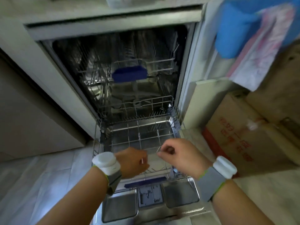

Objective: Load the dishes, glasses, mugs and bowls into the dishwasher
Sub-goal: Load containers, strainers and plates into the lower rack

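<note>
Although the whole view is smeared by motion, an open stainless-steel dishwasher [113, 62] can be made out below a pale counter edge, its door [120, 207] folded flat and cut off by the bottom of the picture. Whatever sits deep in the dark tub is too blurred to be told apart. Both hands are seen from behind, so the fingertips are largely hidden. The left hand [133, 161] is curled, knuckles up, over the near rim of the pulled-out grey wire lower rack [138, 135]; whether the wire is actually gripped cannot be told. The right hand [177, 153] is likewise curled, thumb against forefinger, and a thin rack wire seems to be pinched — though the blur leaves this uncertain. The lower rack lies out over the door, holding no dishes. The upper wire rack [162, 64] stays inside the tub, with a dark blue plastic handle [129, 73] at its front edge. Brown cardboard boxes [253, 132] stand at the right.
</note>
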`<state>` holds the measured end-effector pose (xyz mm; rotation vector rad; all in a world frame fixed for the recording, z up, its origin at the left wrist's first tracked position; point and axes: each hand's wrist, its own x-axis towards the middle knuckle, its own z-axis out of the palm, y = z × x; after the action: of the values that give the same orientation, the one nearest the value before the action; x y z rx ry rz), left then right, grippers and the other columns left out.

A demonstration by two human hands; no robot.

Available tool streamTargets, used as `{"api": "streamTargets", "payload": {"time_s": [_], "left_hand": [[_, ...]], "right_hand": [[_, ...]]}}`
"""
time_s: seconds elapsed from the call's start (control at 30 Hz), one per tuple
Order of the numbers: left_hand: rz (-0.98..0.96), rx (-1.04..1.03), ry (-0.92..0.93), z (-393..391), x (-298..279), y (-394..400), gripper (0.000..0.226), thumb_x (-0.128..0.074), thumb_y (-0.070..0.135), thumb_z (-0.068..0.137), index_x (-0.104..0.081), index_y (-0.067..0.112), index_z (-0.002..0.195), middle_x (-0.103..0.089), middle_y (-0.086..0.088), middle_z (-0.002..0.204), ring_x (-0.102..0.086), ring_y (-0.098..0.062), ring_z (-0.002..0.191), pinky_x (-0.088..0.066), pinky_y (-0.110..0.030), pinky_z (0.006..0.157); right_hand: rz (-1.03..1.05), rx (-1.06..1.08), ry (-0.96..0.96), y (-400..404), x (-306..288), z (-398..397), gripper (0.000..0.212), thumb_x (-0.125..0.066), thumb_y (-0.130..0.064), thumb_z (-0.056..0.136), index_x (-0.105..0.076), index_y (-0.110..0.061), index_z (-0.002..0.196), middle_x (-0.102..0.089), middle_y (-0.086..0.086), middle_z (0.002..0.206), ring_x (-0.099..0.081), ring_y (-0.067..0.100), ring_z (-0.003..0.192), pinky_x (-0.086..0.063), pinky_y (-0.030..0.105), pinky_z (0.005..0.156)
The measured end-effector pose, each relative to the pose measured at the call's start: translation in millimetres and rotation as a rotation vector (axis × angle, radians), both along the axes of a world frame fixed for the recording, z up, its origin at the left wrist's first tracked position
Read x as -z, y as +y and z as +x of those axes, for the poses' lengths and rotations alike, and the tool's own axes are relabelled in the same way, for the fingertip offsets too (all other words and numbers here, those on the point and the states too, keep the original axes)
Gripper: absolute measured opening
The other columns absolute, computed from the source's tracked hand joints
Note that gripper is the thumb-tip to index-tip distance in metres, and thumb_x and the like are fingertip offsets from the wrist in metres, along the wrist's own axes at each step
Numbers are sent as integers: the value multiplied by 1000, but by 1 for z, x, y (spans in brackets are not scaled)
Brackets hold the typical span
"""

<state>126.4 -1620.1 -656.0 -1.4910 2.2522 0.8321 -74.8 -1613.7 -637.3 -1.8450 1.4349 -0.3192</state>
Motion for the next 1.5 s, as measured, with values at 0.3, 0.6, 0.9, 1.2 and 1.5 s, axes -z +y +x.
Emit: {"api": "streamTargets", "payload": {"time_s": [0.3,0.6,0.9,1.2,1.5], "left_hand": [[57,203,139,-124,-269,24,24,-50,33,97,-61,16,109,-62,-2,109,-58,-20,100,-35,-19,74],[185,282,563,-307,-398,114,8,-60,21,92,-62,13,93,-63,-1,84,-62,-18,81,-48,-24,70],[1076,294,593,-469,-471,380,14,-52,15,98,-61,9,106,-64,-11,96,-62,-22,84,-53,-33,77],[1192,659,352,-540,-485,618,14,-52,16,97,-63,10,105,-66,-12,95,-62,-21,83,-50,-32,73],[1169,898,329,-638,-496,803,15,-50,13,98,-60,8,108,-67,-7,88,-63,-15,76,-49,-27,69]], "right_hand": [[28,434,-16,82,-248,-123,8,-70,-34,85,-66,-29,80,-64,-13,72,-59,0,69,-42,14,64],[16,964,37,266,-401,-211,9,-68,-35,87,-67,-29,81,-63,-15,77,-57,-5,63,-40,10,57],[-148,1853,31,570,-463,-254,14,-70,-31,86,-72,-17,86,-70,-1,75,-64,9,68,-55,32,71],[-221,2274,9,790,-452,-253,17,-70,-34,86,-72,-20,95,-70,-5,85,-64,3,75,-51,14,65],[-331,2400,-81,958,-452,-345,10,-71,-33,84,-72,-24,89,-71,-2,87,-69,13,83,-58,37,80]]}}
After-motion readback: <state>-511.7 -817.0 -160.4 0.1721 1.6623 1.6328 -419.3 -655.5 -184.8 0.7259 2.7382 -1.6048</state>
